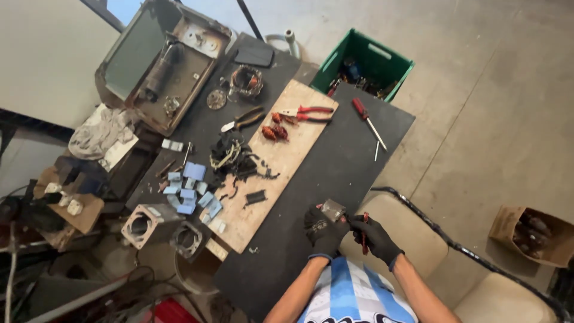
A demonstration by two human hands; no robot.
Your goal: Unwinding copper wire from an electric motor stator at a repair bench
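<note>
**A:** Head view, bottom centre of the frame: the left hand (323, 230), in a black glove, is closed around a small grey metal block (333, 209), held just above the near edge of the black table (353, 161). The right hand (373, 236), also gloved, grips a red-handled tool (365, 232); whether it's a small screwdriver or cutters I can't tell at this size.

**B:** What worries you there?

**A:** The tool's working end looks to point toward the left palm. If it slips off the metal, I'd judge it could jab the glove. And the block is held in the air, not braced on the table, so a hard push could knock it out of the fingers onto the person's lap.

**B:** Further up?

**A:** Mid-frame, a plywood board (278, 161) lies across the table, its near corner overhanging the edge. On and beside it sit black scraps (236, 158) and pale blue plastic pieces (190, 190). A sleeve sweeping across could scatter those off the edge.

**B:** And the far end?

**A:** Red-handled pliers (306, 113) and a copper coil (272, 133) rest on the board's far end, a red screwdriver (366, 121) lies near the table's right edge, and a green crate (365, 66) stands on the floor in the upper centre. That screwdriver could roll off if the table is bumped.
</note>
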